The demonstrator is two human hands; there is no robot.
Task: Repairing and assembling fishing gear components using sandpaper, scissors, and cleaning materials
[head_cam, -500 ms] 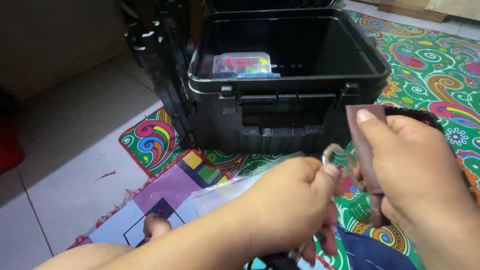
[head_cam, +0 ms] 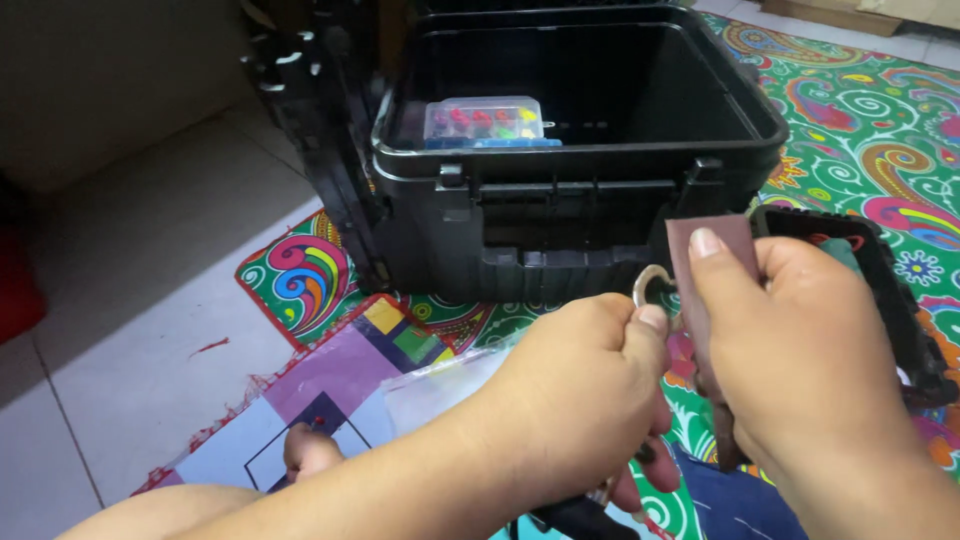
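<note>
Head view: the left hand point(head_cam: 580, 390) pinches a metal ring point(head_cam: 652, 285) between thumb and forefinger, while the right hand point(head_cam: 810, 370) pinches a brown strip point(head_cam: 700, 290) upright just beside it — likely steadying each against the other. Behind stands an open black box point(head_cam: 580, 170) on a patterned mat point(head_cam: 880, 130). The strip's lower end is hidden — the ring is partly covered too.

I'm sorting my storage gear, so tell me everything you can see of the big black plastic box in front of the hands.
The big black plastic box stands upright on the colourful patterned mat, open at the top, with a thick rim, ribbed front wall and moulded latch fittings. Its dark lid appears to hang open at its left side. Inside, at the left, a small clear plastic case of bright little pieces rests; the rest looks bare. Neither hand touches it.
</note>
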